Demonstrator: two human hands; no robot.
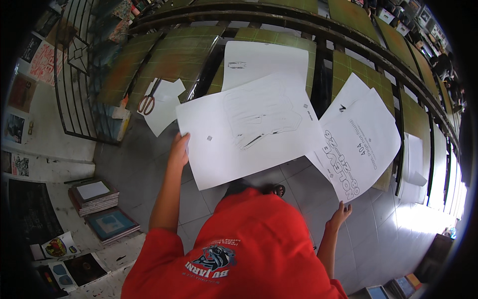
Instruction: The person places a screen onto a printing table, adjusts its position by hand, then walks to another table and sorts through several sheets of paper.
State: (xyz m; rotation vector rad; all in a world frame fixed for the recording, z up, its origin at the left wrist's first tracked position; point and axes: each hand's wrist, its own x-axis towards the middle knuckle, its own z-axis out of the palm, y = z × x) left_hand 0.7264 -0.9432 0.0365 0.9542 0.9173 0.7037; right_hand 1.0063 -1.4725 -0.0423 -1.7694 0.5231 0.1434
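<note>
A large white sheet of paper (209, 159) with thin line drawings spreads out in front of me. My left hand (179, 151) grips it at its left edge, thumb on top. To the right lies a printed sheet of paper (378, 134) with outlined lettering, tilted and overlapping other sheets. My right hand (339, 215) holds its near corner between the fingertips. Behind the large sheet, another white sheet (269, 60) with a small print rests on a green board. Scissors (147, 102) with orange-brown handles lie on a cut piece of white paper (167, 109) at the left.
Green boards (174, 55) sit in a row on a dark metal frame (348, 40) across the far side. More paper (413, 159) lies on a board at the right. Stacked framed screens (109, 224) stand at the left, below a dark metal rack (74, 89). Grey tiles (358, 234) cover the floor.
</note>
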